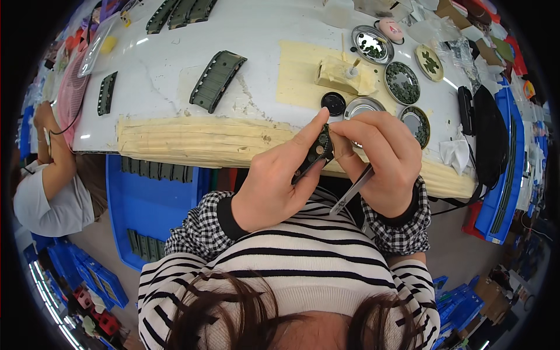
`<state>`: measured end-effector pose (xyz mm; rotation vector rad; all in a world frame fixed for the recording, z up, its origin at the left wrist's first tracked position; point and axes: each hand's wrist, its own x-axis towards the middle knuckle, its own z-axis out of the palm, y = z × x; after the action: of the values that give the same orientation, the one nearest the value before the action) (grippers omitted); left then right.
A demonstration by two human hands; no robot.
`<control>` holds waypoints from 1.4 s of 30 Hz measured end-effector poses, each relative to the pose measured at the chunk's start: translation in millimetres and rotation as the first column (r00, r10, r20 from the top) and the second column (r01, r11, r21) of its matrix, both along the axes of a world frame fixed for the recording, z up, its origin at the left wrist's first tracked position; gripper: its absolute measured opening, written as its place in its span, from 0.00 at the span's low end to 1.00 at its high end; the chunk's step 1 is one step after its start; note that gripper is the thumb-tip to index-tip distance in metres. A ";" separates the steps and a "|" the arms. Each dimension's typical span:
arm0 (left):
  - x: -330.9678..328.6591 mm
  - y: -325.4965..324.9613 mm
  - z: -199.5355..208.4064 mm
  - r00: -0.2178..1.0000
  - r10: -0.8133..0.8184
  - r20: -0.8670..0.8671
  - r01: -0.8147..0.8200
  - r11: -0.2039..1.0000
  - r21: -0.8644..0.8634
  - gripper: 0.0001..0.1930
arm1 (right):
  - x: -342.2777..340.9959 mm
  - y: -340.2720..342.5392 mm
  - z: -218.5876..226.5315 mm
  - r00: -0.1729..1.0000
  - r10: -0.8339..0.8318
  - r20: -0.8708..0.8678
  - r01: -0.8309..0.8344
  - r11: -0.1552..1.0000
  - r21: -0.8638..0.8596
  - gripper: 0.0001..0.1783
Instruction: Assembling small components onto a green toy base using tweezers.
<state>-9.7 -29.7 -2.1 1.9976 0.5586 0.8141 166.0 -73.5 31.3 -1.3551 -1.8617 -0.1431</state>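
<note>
My left hand (271,184) is closed around a small dark green plastic part (318,150), held up above the table's front edge. Its thumb and forefinger clamp the part from both sides. My right hand (391,160) holds metal tweezers (352,191) in its palm, their shaft slanting down toward my body. The right thumb and forefinger pinch at the part's upper end; whether a tiny piece is between them cannot be made out. Just beyond the hands are a round black lid-like dish (333,104) and a shallow metal dish (363,106), partly covered by my right hand.
Dishes of small green pieces (402,83) stand to the right, near a tape-covered block (344,76). Curved green track-like parts (217,81) lie on the white table (157,70). A blue bin (131,204) is at lower left. Another person's arm (58,137) rests at far left.
</note>
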 end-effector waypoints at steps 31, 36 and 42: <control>-0.4 18.4 -12.9 0.759 0.197 0.621 0.624 0.053 -0.780 0.28 | 48.2 47.8 -11.7 0.962 -0.257 -0.091 0.239 0.955 -0.175 0.06; -0.2 16.1 -23.1 0.642 0.278 0.714 0.758 -0.095 -0.645 0.28 | 33.0 38.3 9.3 0.918 -0.273 -0.288 0.269 0.961 -0.054 0.03; 4.9 13.7 -25.0 0.566 0.344 0.749 0.824 -0.208 -0.527 0.28 | 4.5 8.1 8.5 0.639 -0.039 -0.768 -0.135 0.977 -0.163 0.09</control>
<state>-4.8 -16.0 -27.1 -0.0133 -0.0407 0.4126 170.5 -65.4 39.8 -1.2151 -1.1756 0.6050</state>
